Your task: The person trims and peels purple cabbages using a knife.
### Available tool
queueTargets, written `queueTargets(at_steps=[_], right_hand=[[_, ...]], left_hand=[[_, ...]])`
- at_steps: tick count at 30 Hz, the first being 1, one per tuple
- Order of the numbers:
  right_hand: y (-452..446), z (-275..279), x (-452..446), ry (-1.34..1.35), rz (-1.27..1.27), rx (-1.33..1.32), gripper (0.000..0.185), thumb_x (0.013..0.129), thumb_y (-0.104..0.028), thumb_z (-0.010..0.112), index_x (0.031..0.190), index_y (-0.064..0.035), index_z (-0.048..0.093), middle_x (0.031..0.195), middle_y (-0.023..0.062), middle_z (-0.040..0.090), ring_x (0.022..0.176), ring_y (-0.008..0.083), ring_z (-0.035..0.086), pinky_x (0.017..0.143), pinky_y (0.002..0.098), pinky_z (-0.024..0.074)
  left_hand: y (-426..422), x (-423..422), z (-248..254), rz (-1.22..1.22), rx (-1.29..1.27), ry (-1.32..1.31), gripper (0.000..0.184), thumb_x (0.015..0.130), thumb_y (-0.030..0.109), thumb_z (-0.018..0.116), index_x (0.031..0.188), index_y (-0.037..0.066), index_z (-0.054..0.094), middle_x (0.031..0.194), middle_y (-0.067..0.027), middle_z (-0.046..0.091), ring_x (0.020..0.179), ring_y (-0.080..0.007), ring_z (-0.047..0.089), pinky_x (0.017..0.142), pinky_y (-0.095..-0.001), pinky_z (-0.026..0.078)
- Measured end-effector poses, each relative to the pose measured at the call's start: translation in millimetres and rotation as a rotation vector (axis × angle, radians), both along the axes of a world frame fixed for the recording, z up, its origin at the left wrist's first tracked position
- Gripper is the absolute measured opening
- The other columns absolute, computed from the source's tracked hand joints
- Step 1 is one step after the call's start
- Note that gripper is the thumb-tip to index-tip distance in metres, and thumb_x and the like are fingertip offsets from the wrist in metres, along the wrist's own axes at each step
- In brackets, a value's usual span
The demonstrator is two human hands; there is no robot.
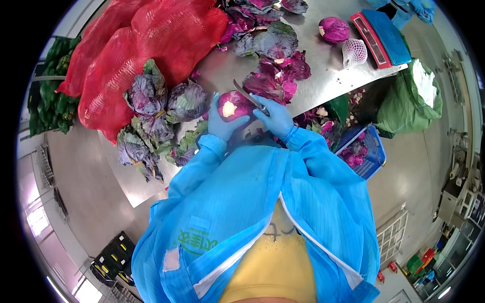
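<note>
My left hand (225, 122), in a blue glove, holds a trimmed purple cabbage (237, 105) with its pale cut stem end facing up. In my right hand (275, 117), also gloved, is a knife (251, 97) with a curved blade, its tip pointing up and left over the cabbage's right side. Loose purple leaves (275, 76) lie just beyond the knife. Left of my left hand sit untrimmed cabbages (186, 101) with dark outer leaves.
Red mesh sacks (146, 45) cover the far left of the metal table (323, 65). At the right are a trimmed cabbage (334, 30), a netted one (354, 53), and a red-and-blue scale (381, 39). Beyond the edge are a blue basket (373, 151) and a green sack (406, 103).
</note>
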State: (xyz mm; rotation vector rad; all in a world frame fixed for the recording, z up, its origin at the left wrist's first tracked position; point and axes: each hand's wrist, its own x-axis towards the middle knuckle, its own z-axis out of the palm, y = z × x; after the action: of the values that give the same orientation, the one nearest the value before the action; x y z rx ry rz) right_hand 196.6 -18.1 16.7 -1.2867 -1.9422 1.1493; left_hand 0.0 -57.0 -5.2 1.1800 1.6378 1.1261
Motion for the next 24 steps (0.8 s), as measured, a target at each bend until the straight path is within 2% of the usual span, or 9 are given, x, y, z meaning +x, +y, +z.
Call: queueTargets(at_steps=[1, 2, 3, 5, 7, 12, 17, 20, 24], right_hand=[[-1, 1, 2, -0.05, -0.005, 0.048, 0.05, 0.084, -0.029, 0.063, 0.13, -0.0171, 0.048, 0.099, 0.0107, 0.063, 0.086, 0.0269, 0.063, 0.076, 0.0364, 0.0498], [3, 2, 7, -0.137, 0.028, 0.127, 0.059, 0.085, -0.035, 0.061, 0.137, -0.0193, 0.039, 0.096, 0.0115, 0.062, 0.084, 0.0273, 0.062, 0.073, 0.0377, 0.0501], [4, 12, 7, -0.226, 0.051, 0.063, 0.06, 0.086, -0.038, 0.058, 0.139, -0.0202, 0.035, 0.095, 0.012, 0.062, 0.083, 0.0278, 0.062, 0.071, 0.0382, 0.05], [10, 23, 7, -0.317, 0.071, 0.005, 0.061, 0.088, -0.041, 0.054, 0.141, -0.0212, 0.03, 0.094, 0.0125, 0.062, 0.082, 0.0282, 0.062, 0.07, 0.0387, 0.05], [16, 26, 5, -0.414, 0.233, 0.038, 0.061, 0.091, -0.046, 0.046, 0.143, -0.0225, 0.026, 0.089, 0.0137, 0.064, 0.078, 0.0304, 0.063, 0.066, 0.041, 0.0497], [21, 30, 3, -0.552, 0.335, 0.081, 0.058, 0.093, -0.047, 0.039, 0.143, -0.0239, 0.024, 0.087, 0.0155, 0.065, 0.074, 0.033, 0.064, 0.063, 0.0443, 0.0493], [24, 22, 8, -0.585, 0.352, 0.115, 0.057, 0.093, -0.049, 0.036, 0.144, -0.0267, 0.021, 0.085, 0.0166, 0.065, 0.072, 0.0334, 0.064, 0.061, 0.0451, 0.0493], [24, 23, 7, -0.613, 0.335, 0.087, 0.057, 0.093, -0.049, 0.036, 0.144, -0.0279, 0.021, 0.082, 0.0166, 0.065, 0.07, 0.0333, 0.064, 0.059, 0.0451, 0.0491], [24, 20, 5, -0.645, 0.296, 0.117, 0.057, 0.093, -0.049, 0.037, 0.144, -0.0285, 0.022, 0.081, 0.0146, 0.065, 0.068, 0.0321, 0.064, 0.056, 0.0444, 0.0484]], left_hand=[[0, 0, 5, -0.041, -0.005, 0.034, 0.113, 0.052, 0.032, 0.088, 0.139, 0.001, 0.024, 0.131, -0.0184, 0.039, 0.12, -0.0277, 0.043, 0.101, -0.0367, 0.038], [-1, 1, 10, -0.084, -0.01, 0.067, 0.111, 0.053, 0.028, 0.088, 0.139, 0.002, 0.023, 0.131, -0.0171, 0.041, 0.12, -0.0268, 0.044, 0.101, -0.0363, 0.039], [1, 2, 14, -0.084, -0.012, 0.082, 0.117, 0.049, 0.033, 0.089, 0.139, -0.003, 0.022, 0.13, -0.019, 0.04, 0.12, -0.0274, 0.044, 0.1, -0.0355, 0.039], [3, 4, 13, -0.086, -0.038, 0.109, 0.117, 0.048, 0.034, 0.089, 0.138, -0.003, 0.023, 0.129, -0.0187, 0.042, 0.118, -0.027, 0.046, 0.1, -0.0355, 0.04], [2, 6, 11, -0.086, -0.069, 0.135, 0.117, 0.046, 0.034, 0.089, 0.136, -0.004, 0.025, 0.127, -0.0184, 0.044, 0.117, -0.0267, 0.047, 0.099, -0.0355, 0.04], [9, 3, 5, -0.19, -0.065, 0.107, 0.114, 0.043, 0.039, 0.089, 0.132, -0.004, 0.031, 0.123, -0.018, 0.048, 0.113, -0.0277, 0.05, 0.097, -0.0365, 0.042], [12, 0, 3, -0.225, 0.011, 0.319, 0.109, 0.042, 0.04, 0.087, 0.129, -0.002, 0.037, 0.121, -0.0187, 0.049, 0.112, -0.0295, 0.05, 0.098, -0.038, 0.041], [17, 10, 44, -0.309, -0.08, 0.344, 0.104, 0.043, 0.042, 0.086, 0.127, 0.0, 0.04, 0.118, -0.0194, 0.049, 0.108, -0.0314, 0.051, 0.095, -0.0394, 0.042], [18, 9, 29, -0.276, -0.009, 0.435, 0.099, 0.045, 0.043, 0.084, 0.124, 0.002, 0.042, 0.115, -0.0198, 0.05, 0.105, -0.0329, 0.051, 0.093, -0.0407, 0.043]])
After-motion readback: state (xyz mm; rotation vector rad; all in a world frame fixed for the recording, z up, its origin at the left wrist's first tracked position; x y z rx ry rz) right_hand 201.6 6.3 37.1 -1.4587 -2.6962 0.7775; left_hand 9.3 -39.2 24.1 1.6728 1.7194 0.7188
